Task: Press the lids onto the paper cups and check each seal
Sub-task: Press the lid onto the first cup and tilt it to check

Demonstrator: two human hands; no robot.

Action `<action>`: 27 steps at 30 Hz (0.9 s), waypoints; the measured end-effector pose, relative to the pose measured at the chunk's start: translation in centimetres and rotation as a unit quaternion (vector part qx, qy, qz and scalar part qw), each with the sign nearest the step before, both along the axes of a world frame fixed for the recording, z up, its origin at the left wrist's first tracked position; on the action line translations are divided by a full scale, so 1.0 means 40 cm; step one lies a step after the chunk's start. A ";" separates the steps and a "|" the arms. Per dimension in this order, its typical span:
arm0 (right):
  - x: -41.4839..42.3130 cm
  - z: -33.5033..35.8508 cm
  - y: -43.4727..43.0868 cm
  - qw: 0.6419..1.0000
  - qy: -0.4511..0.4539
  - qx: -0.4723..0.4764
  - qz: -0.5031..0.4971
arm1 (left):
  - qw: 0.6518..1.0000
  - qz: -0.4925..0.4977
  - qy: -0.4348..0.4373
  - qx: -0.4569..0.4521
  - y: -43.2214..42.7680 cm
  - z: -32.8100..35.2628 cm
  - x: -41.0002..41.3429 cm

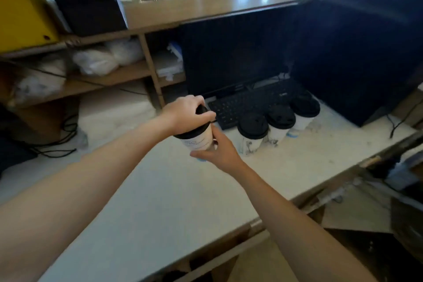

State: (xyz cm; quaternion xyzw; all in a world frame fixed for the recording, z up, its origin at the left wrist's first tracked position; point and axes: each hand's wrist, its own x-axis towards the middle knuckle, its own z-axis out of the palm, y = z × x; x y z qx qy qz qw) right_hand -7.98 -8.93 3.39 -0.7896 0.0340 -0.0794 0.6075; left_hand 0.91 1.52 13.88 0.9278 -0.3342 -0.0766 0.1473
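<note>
On the tabletop, three lidded cups stand in a row at two o'clock of the held cup. The keyboard lies behind them; shelves sit at ten o'clock.

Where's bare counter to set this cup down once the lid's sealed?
The white counter is bare between your forearms and along its near edge. It is also bare left of the held cup, toward the cables. It is crowded to the right: three lidded cups stand beside the keyboard.
</note>
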 end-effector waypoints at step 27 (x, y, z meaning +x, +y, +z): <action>-0.112 0.587 -0.099 0.879 -0.156 -0.404 -0.199 | 0.841 -0.042 0.283 -0.460 0.027 0.397 -0.075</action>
